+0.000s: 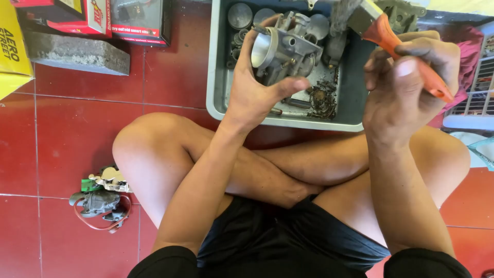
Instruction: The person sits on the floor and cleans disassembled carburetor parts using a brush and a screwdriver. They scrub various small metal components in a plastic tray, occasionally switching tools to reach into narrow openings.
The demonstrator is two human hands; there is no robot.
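My left hand [252,92] clamps the carburetor body [283,49] above the grey tray [216,92], right hand [406,82] closed on the orange-handled brush [396,44]; a slackened grip risks dropping it onto the loose parts below.

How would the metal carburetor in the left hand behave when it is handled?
The carburetor looks like solid cast metal, so probably stiff and heavy for its size. Its knobby shape gives the left hand grip, though grime in the tray suggests it may be slippery.

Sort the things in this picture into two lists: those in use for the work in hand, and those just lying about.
In use:
left hand holding the metal carburettor
right hand holding the orange-handled brush
grey tray below them

Lying about:
second carburettor with red hose on the floor
concrete block
cardboard boxes
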